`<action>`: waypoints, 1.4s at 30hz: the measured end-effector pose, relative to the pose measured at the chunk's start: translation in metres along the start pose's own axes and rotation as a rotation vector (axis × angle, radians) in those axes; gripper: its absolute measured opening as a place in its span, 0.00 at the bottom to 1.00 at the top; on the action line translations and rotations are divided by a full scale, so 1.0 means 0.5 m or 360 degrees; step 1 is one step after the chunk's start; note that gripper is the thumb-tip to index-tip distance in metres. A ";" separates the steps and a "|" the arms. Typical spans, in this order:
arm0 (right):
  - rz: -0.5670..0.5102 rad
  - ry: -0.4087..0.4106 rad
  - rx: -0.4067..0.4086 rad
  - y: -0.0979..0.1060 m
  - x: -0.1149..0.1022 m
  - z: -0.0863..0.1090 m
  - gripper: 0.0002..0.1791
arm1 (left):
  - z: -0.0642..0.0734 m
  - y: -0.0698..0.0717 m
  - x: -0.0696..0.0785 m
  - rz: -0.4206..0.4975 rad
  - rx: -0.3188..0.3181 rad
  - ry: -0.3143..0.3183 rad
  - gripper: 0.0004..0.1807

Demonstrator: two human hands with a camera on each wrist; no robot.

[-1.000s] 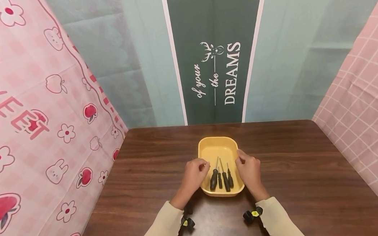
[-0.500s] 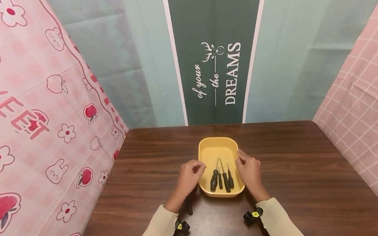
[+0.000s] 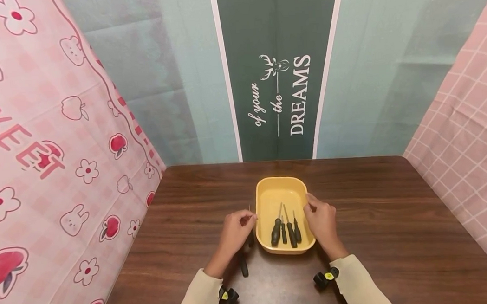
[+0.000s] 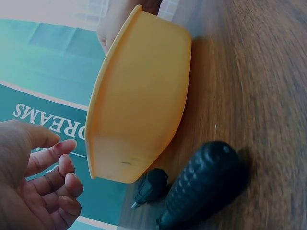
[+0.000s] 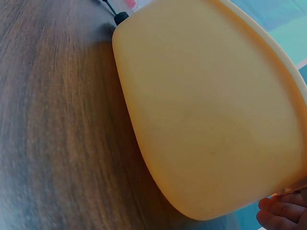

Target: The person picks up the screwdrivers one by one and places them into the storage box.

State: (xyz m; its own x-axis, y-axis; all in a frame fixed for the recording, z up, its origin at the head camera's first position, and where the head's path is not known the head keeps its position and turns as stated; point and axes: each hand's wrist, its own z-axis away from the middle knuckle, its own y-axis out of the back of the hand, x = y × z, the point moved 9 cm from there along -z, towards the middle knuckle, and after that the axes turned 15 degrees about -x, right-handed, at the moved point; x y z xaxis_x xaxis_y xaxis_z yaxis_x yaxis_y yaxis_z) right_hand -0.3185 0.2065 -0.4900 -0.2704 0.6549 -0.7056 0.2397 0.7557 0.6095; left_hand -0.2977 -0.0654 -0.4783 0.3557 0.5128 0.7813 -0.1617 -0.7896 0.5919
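Observation:
A yellow tray [image 3: 282, 181] stands on the table with several black-handled screwdrivers [image 3: 291, 235] lying in it, tips toward its far end. My right hand [image 3: 322, 219] pinches the tray's right rim between thumb and fingers; in the right wrist view only part of that hand [image 5: 286, 211] shows. Just off the tray's left side is my left hand [image 3: 239, 227], its fingers loosely bent and holding nothing, as the left wrist view of the hand [image 4: 41, 179] confirms. Below it on the table lie a screwdriver with a thick ribbed black handle [image 4: 204, 184] and a smaller black-handled one [image 4: 152, 186].
The dark wooden table [image 3: 377, 218] extends to both sides of the tray. A green and teal cloth [image 3: 278, 38] hangs behind its far edge. Pink patterned cloths hang at the left [image 3: 71, 148] and right [image 3: 471, 110]. Black cameras [image 3: 229, 295] sit at both wrists.
My left hand has drawn back leftward from over the tray's left rim, uncovering black handles on the table beside it. My right hand and the tray have hardly moved.

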 end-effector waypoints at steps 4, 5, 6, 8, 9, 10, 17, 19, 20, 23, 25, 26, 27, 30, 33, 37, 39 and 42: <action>-0.0007 -0.0007 -0.0004 -0.002 0.001 0.001 0.17 | 0.009 0.008 -0.006 -0.0033 0.0018 0.0036 0.05; -0.0006 -0.0010 -0.0006 -0.003 0.001 0.001 0.17 | 0.011 0.010 -0.007 -0.0043 0.0023 0.0041 0.05; -0.0008 -0.0012 -0.0009 -0.003 0.001 0.001 0.17 | 0.013 0.011 -0.009 -0.0057 0.0028 0.0040 0.06; -0.0011 -0.0014 -0.0017 -0.004 0.000 0.000 0.17 | 0.016 0.013 -0.012 -0.0081 0.0038 0.0037 0.06; -0.0012 -0.0015 -0.0018 -0.004 -0.001 0.000 0.17 | 0.018 0.013 -0.013 -0.0089 0.0043 0.0039 0.06; -0.0009 -0.0015 -0.0019 -0.005 -0.001 0.000 0.17 | 0.020 0.014 -0.015 -0.0102 0.0046 0.0041 0.06; 0.0021 0.0007 -0.0005 -0.002 -0.004 0.002 0.17 | 0.034 0.018 -0.020 -0.0149 0.0050 0.0067 0.08; 0.0022 0.0013 -0.0006 -0.001 -0.006 0.002 0.17 | 0.039 0.019 -0.021 -0.0147 0.0047 0.0087 0.08; 0.0020 0.0016 -0.0007 -0.001 -0.007 0.002 0.17 | 0.041 0.020 -0.023 -0.0148 0.0044 0.0100 0.08; 0.0022 0.0016 -0.0010 -0.001 -0.009 0.002 0.17 | 0.046 0.021 -0.027 -0.0149 0.0036 0.0127 0.09; 0.0015 0.0009 -0.0016 0.000 -0.009 0.002 0.17 | 0.049 0.022 -0.029 -0.0150 0.0034 0.0137 0.09; 0.0011 0.0005 -0.0020 0.000 -0.010 0.002 0.17 | 0.050 0.023 -0.029 -0.0148 0.0035 0.0139 0.09; 0.0010 0.0001 -0.0023 -0.001 -0.009 0.001 0.17 | 0.051 0.024 -0.030 -0.0144 0.0035 0.0143 0.09; 0.0006 -0.0004 -0.0028 0.000 -0.011 0.001 0.17 | 0.055 0.026 -0.032 -0.0124 0.0031 0.0161 0.09; 0.0012 -0.0011 -0.0031 0.000 -0.010 0.000 0.18 | 0.058 0.027 -0.034 -0.0103 0.0017 0.0185 0.09; 0.0015 -0.0024 -0.0039 0.000 -0.008 0.000 0.18 | 0.061 0.027 -0.038 -0.0101 -0.0007 0.0203 0.10; 0.0020 -0.0024 -0.0041 0.000 -0.009 0.001 0.18 | 0.063 0.026 -0.040 -0.0114 -0.0013 0.0205 0.10; 0.0025 -0.0021 -0.0040 0.001 -0.010 0.002 0.18 | 0.067 0.026 -0.042 -0.0148 -0.0013 0.0211 0.11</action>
State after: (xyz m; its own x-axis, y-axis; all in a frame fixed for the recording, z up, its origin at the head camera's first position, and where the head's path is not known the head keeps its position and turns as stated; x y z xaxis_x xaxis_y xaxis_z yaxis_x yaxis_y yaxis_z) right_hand -0.3159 0.2036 -0.4866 -0.2545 0.6665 -0.7007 0.2199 0.7455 0.6292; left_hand -0.2765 -0.0975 -0.4935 0.2452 0.6239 0.7421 -0.1417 -0.7342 0.6640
